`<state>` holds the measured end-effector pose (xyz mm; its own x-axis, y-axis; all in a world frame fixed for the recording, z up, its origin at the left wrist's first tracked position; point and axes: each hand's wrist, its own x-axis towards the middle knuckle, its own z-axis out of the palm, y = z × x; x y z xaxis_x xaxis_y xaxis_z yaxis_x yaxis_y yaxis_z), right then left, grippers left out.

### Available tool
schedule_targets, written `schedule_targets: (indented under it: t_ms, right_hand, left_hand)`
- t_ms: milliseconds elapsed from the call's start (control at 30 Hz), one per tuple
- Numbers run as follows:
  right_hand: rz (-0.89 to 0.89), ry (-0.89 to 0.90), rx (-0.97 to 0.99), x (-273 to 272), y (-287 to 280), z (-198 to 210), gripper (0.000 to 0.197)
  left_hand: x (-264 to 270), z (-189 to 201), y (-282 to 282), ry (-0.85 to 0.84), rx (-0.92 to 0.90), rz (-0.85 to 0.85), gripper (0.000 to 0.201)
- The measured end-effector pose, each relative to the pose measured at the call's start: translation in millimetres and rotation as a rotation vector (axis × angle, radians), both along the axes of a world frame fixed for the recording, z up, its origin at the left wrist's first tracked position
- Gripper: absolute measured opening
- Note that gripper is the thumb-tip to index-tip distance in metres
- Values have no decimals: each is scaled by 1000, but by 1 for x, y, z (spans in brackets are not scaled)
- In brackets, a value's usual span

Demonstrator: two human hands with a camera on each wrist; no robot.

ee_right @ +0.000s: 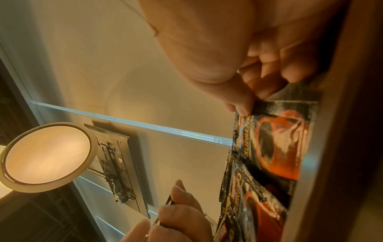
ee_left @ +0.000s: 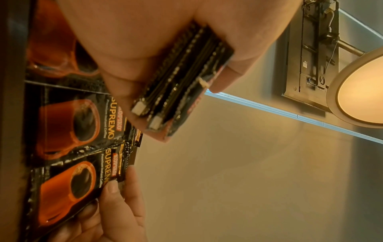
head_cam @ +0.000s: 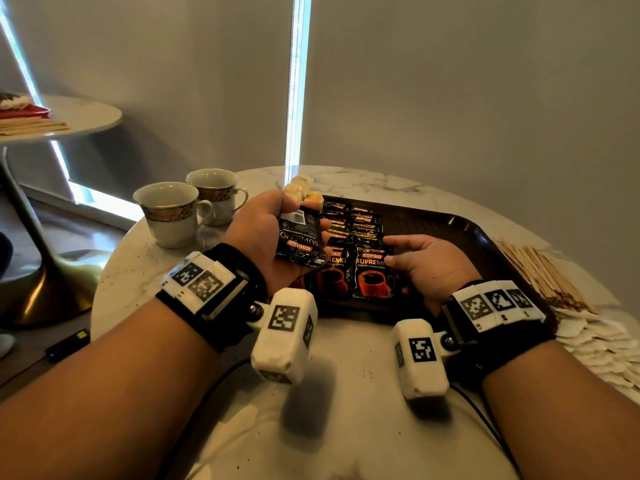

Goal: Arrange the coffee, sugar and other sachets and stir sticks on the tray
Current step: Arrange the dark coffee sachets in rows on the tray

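Coffee sachets going down in rows on the brown tray [head_cam: 460, 220] rn. Left hand [head_cam: 273, 233] is up over the tray's left end, palm up, fingers curled round a small stack of Kopiko sachets [head_cam: 299, 242]; left wrist view shows several sachet edges [ee_left: 182, 85] clamped btwn thumb and fingers. Right hand [head_cam: 427, 268] is low on the tray, thumb and fingertip pinching the edge of the front-right sachet [head_cam: 372, 275], which lies flat at the near end of the right column. Two columns of black sachets overlap like shingles, running away from the person; the rest of the tray to the right is bare.

Step, I'd say: coffee laying, mid-way, w/ the right hand squaring up the last placed packet. Next move prob needs the right hand to let go, peel one sachet off the stack and start a new column beside these.

Wooden stir sticks [head_cam: 540, 275] and pale sachets [head_cam: 602, 344] wait on the marble surface [head_cam: 346, 427] right of the tray, untouched. Two cups [head_cam: 173, 213] stand off to the left.
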<state>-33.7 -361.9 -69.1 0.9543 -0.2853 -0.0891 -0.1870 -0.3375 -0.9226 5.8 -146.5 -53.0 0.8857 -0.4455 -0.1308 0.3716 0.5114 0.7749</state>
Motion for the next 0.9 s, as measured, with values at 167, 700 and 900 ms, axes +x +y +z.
schedule_targets:
  t_ms: [167,700,900]
  right_hand:
    - [-8,-1,17,2,-1,-1,37]
    - [134,-370,278,-15,16,7,25]
    - [357,-353,111,-23,37,8,44]
  left_hand:
    - [-2,0,0,31,-11,1,43]
    - [1,-2,-4,-31,122,-18,42]
    - [0,-2,-6,-37,113,-28,39]
